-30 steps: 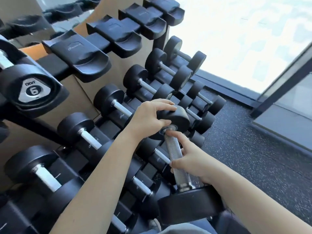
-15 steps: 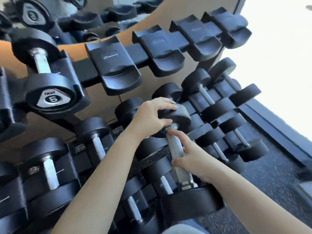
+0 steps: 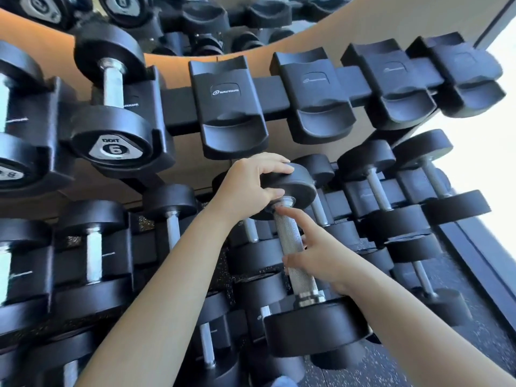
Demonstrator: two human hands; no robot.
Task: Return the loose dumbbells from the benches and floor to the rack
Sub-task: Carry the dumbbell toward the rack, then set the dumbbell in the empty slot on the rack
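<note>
Task item: the dumbbell (image 3: 287, 236) is in the air in front of the rack (image 3: 173, 107), tilted, with its far head raised toward the upper tier and its near head low, close to the person.
Left hand: the left hand (image 3: 248, 188) grips the far head, fingers (image 3: 273, 163) curled over its rim and thumb beneath, probably to steer that end and share the load.
Right hand: the right hand (image 3: 321, 258) holds the knurled handle, thumb wrapped round it and index finger (image 3: 296, 219) stretched along it toward the collar; the other fingers are hidden behind the bar.
Why two hands: the heads are thick, so it likely handles as heavy, and a grip at head and handle keeps it from swinging.
Likely target: the empty cradle (image 3: 229, 107) sits just above and left of the raised head; three more to its right are also free.
Neighbours: a racked dumbbell marked 6 (image 3: 111, 146) fills the saddle to the left.
Lower tier: stored dumbbells (image 3: 374, 188) lie beneath the lifted one, so a slip would strike them.
Stage: carried to the rack, not yet seated.
</note>
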